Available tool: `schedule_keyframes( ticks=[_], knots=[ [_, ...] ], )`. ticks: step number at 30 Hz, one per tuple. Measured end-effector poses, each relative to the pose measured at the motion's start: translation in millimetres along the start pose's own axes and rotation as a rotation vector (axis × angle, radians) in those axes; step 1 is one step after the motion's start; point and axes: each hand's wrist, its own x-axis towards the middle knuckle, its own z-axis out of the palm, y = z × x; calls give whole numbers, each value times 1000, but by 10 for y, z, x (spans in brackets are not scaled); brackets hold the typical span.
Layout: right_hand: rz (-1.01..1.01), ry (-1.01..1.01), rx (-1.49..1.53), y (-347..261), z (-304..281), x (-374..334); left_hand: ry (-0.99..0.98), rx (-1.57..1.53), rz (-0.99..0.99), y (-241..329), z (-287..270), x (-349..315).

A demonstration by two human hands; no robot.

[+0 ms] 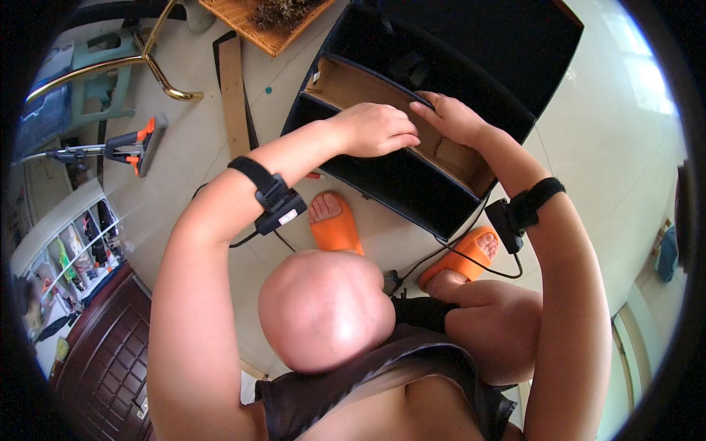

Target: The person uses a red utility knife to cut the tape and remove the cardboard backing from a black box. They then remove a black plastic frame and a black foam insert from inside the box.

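Note:
A large black box (pixel 397 192) stands on the floor in front of me, its long compartment lined with bare brown board (pixel 360 82). My left hand (pixel 376 131) reaches across the near side of the compartment, its fingers curled at the near wall's top edge; the thumb is mostly hidden. On the far wall of the compartment rests my right hand (pixel 454 117), with fingers over the edge and the thumb on the inner side. Beyond it spreads a wide black panel (pixel 507 44), perhaps the lid or a second section. Each forearm wears a black strap with a small device (pixel 279 208) and a cable.
Near the box lie a wooden strip (pixel 234 95) and a wicker tray (pixel 273 33) holding dried plants. At left are a gold metal frame (pixel 158 70) and an orange-and-grey mop head (pixel 147 143). Black cables (pixel 463 239) run by my orange slippers (pixel 340 224).

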Motion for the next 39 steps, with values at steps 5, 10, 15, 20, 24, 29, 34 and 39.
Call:
schedule_keyframes(
  ticks=[5,10,15,20,24,29,34,39],
  knots=[
    [148,-82,155,50,-151,-8,-413,55,-169,245,247,532],
    [-82,221,-91,216,-365,-240,-269,108,-247,179,759,702],
    [-142,278,-369,543,-298,-538,-413,58,-466,377,727,909],
    [-101,297,-409,566,-281,-518,-327,143,-291,370,654,872],
    [-129,261,-425,561,-265,-490,-95,237,-85,390,392,486],
    [-82,213,-457,568,-262,-519,389,-117,-251,331,-23,-253],
    [-39,165,-431,486,-316,-518,982,-650,-764,-64,-286,-1293],
    [-126,346,-322,428,-329,-488,1162,-626,-1078,-545,-211,-1964]
  ],
)
